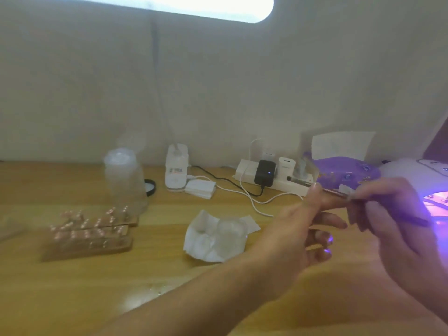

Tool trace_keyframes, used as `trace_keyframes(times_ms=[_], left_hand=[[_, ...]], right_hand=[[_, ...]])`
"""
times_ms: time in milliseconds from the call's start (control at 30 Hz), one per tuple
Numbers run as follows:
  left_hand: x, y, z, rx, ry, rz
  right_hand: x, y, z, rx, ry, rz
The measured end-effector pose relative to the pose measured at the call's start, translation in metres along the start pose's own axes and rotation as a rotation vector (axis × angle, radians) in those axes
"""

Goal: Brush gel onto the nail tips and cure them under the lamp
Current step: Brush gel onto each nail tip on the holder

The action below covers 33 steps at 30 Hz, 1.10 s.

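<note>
Two hands meet over the counter (121, 287), beside the glowing lamp (434, 180). The left hand (298, 229) pinches a thin stick (332, 192) between thumb and forefinger, with what looks like a tip (344, 189) at its end, and the right hand (392, 221) has its fingers pinched on a dark brush (417, 220) that reaches toward it. More tips stand blurred on wooden racks (89, 238), well apart to the left.

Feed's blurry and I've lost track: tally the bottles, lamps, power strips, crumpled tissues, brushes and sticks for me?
Bottles: 2
Lamp: 1
Power strip: 1
Crumpled tissue: 1
Brush: 1, in right hand
Stick: 1, in left hand
Total: 7
</note>
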State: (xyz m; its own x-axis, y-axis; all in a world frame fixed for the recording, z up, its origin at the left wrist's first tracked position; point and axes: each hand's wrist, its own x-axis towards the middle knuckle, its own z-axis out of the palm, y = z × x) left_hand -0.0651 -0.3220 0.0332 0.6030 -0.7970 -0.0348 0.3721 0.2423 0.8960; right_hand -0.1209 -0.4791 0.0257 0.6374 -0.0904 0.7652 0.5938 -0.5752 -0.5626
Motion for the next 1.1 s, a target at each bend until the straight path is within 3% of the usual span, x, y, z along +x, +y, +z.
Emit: trace_keyframes(times_ms=[67,167,233,333,400,467,567,667,1100], left_hand=[[-0.040,0.009,-0.020,0.136,-0.064,0.033],[-0.103,0.014,-0.064,0.575,-0.045,0.283],[-0.141,0.022,-0.097,0.781,0.158,0.456],[-0.191,0.038,-0.158,0.873,0.603,0.576],[-0.215,0.048,-0.200,1.008,0.783,0.527],[-0.226,0.053,-0.235,1.146,0.862,0.347],[-0.223,0.060,-0.262,1.231,0.828,0.057],[-0.209,0.065,-0.270,1.271,0.740,-0.062],[-0.177,0.061,-0.259,1.201,0.594,0.117]], right_hand=[[0.011,-0.003,0.019,0.136,0.069,0.058],[0.017,0.001,0.047,0.276,0.074,0.165],[0.013,0.010,0.061,0.348,0.073,0.281],[0.007,0.025,0.076,0.525,0.134,0.496],[0.009,0.029,0.081,0.617,0.180,0.618],[0.013,0.032,0.085,0.636,0.197,0.689],[0.017,0.033,0.095,0.637,0.204,0.727],[0.017,0.035,0.101,0.651,0.192,0.714],[0.009,0.036,0.099,0.695,0.206,0.740]])
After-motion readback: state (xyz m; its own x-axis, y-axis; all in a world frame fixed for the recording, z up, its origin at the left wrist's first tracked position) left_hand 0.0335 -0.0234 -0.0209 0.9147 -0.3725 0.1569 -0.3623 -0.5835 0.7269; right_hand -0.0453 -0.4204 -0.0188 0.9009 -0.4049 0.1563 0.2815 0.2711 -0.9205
